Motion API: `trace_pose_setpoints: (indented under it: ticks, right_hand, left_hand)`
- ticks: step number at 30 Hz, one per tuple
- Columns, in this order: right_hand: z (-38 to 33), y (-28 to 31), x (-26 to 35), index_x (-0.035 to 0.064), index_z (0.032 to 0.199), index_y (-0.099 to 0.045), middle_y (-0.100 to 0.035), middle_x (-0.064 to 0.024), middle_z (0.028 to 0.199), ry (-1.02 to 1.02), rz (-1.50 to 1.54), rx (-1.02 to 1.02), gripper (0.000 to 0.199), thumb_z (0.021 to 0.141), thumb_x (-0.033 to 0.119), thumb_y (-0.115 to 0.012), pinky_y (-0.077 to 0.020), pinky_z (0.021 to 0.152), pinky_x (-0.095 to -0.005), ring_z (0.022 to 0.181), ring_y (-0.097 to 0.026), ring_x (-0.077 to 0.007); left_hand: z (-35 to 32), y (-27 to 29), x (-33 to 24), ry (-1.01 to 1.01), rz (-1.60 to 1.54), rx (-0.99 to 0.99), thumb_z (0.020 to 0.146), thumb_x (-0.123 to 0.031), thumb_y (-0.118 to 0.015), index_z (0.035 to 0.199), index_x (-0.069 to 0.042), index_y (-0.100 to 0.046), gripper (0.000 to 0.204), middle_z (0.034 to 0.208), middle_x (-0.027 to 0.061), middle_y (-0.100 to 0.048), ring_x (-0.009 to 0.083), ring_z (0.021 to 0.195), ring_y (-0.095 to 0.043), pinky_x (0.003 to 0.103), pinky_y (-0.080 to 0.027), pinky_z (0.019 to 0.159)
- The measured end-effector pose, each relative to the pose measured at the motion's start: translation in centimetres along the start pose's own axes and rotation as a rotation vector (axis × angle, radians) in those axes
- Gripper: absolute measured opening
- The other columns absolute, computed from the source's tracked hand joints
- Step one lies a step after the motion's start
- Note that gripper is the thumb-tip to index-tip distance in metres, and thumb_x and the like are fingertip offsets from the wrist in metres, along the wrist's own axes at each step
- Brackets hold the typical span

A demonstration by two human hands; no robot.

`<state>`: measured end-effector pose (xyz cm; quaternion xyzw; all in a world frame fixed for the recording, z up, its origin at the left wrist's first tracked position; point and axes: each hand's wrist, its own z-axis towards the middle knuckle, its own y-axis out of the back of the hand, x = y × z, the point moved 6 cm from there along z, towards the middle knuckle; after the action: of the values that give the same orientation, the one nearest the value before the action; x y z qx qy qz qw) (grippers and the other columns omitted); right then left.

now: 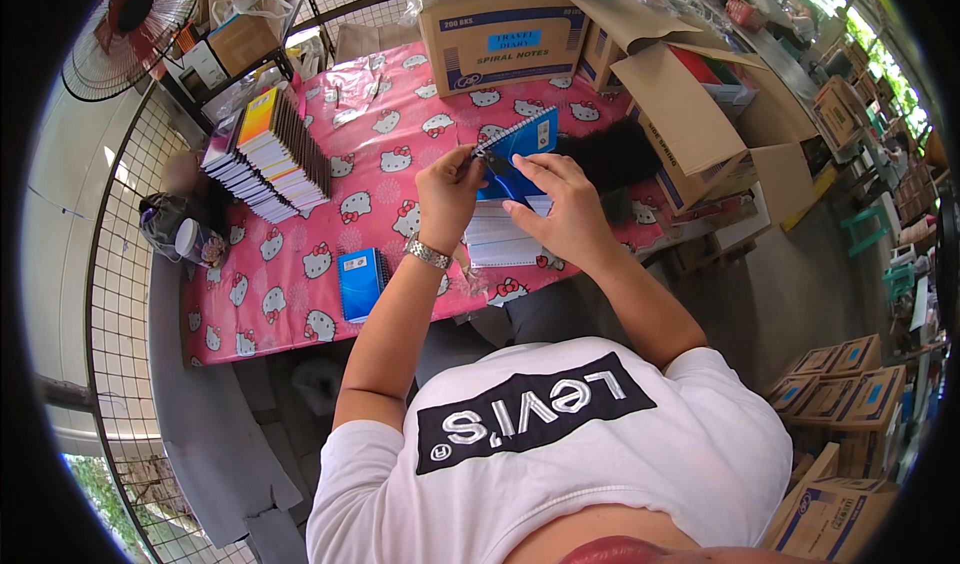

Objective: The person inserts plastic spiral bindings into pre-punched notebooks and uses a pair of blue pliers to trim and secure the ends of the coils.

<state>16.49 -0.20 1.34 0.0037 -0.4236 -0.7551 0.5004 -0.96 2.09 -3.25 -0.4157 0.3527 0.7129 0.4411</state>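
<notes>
A blue-covered spiral notebook [537,132] is raised at a tilt in front of me, its wire coil running along the upper edge. Pinched at the coil's left end is my left hand [447,196], a metal watch on its wrist. My right hand [566,207] curls its thumb and fingers around the blue handles of what look like small pliers [507,182]. Their dark head points at the coil near my left fingertips; the exact contact is hidden. White ruled pages [503,236] lie beneath my hands. Another blue spiral notebook [361,285] rests flat to the left.
Tall stacks of notebooks [285,149] stand at the left of the pink patterned tablecloth [340,179]. Beside them are a white cup [193,240] and a dark bag. A closed carton [505,39] stands at the back, an open carton [690,129] at the right. A fan [130,9] is far left.
</notes>
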Motion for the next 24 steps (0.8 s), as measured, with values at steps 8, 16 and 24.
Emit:
trace_pose_setpoints:
  ticks: [8,16,24]
  right_hand:
    - [0.8,0.7,0.8,-0.0002,0.122,-0.063,-0.064,-0.0149,0.113,-0.102,0.214,0.050,0.047,0.079,0.013,-0.074,-0.0502,0.089,-0.0339,0.100,-0.063,-0.0243]
    - [0.8,-0.2,-0.6,0.0041,0.123,-0.063,-0.066,-0.0088,0.108,-0.081,0.502,0.058,0.044,0.083,0.018,-0.072,-0.0501,0.086,-0.0295,0.094,-0.064,-0.0175]
    - [-15.0,-6.8,-20.0,0.0020,0.119,-0.064,-0.066,-0.0182,0.113,-0.594,0.007,0.290,0.048,0.077,0.024,-0.075,-0.0490,0.093,-0.0375,0.104,-0.065,-0.0298]
  left_hand:
    - [0.1,0.7,-1.4,-0.144,0.118,-0.118,0.086,-0.001,-0.068,0.104,0.000,-0.070,0.018,0.082,0.0115,-0.072,0.0131,0.070,-0.070,0.026,-0.054,0.059]
    - [-0.8,7.4,-6.9,-0.574,0.549,-0.225,0.080,0.002,-0.068,0.102,-0.004,-0.069,0.023,0.090,0.0102,-0.070,0.0247,0.080,-0.068,0.033,-0.054,0.070]
    - [-0.5,15.7,5.5,0.015,1.353,0.308,0.086,-0.023,-0.052,0.089,-0.011,-0.066,0.018,0.088,0.0079,-0.068,0.0284,0.091,-0.063,0.046,-0.044,0.085]
